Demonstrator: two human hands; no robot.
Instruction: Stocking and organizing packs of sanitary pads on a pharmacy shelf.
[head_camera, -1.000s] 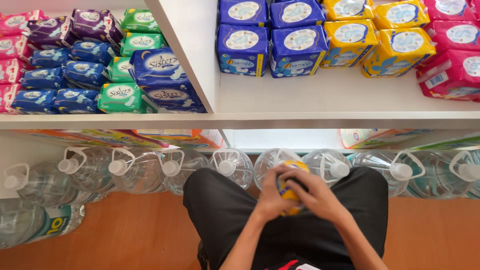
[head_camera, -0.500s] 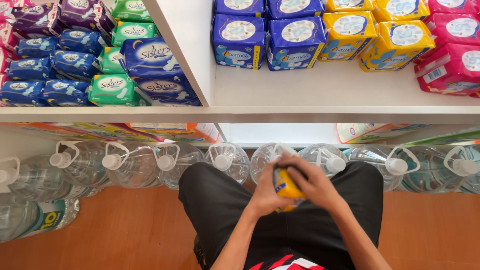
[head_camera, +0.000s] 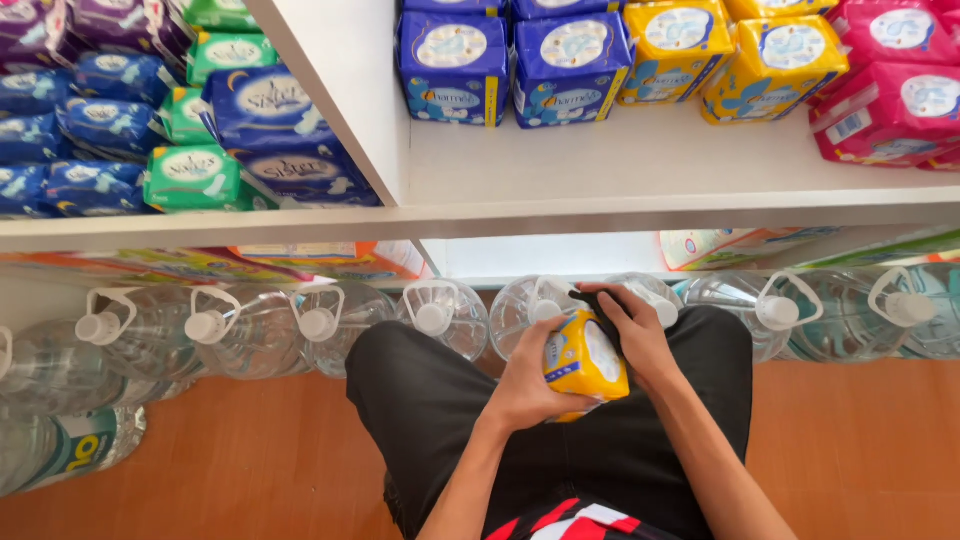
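Observation:
Both of my hands hold a yellow soft pack (head_camera: 585, 362) in front of my lap, above my black shorts. My left hand (head_camera: 527, 378) grips its left side and underside. My right hand (head_camera: 630, 330) presses on its top right end. The pack is tilted, with its white oval label facing up. It sits below the white shelf edge (head_camera: 480, 222), in front of a row of clear water jugs.
Blue packs (head_camera: 510, 60), yellow packs (head_camera: 730, 55) and pink packs (head_camera: 890, 95) stand on the right shelf. Blue, green and purple packs (head_camera: 180, 130) fill the left bay behind a white divider (head_camera: 335, 95). Several large water jugs (head_camera: 240, 330) line the orange floor.
The camera has tipped lower and nearer. The yellow pack has turned in my hands, showing more of its label, and my right hand has slid onto its top end.

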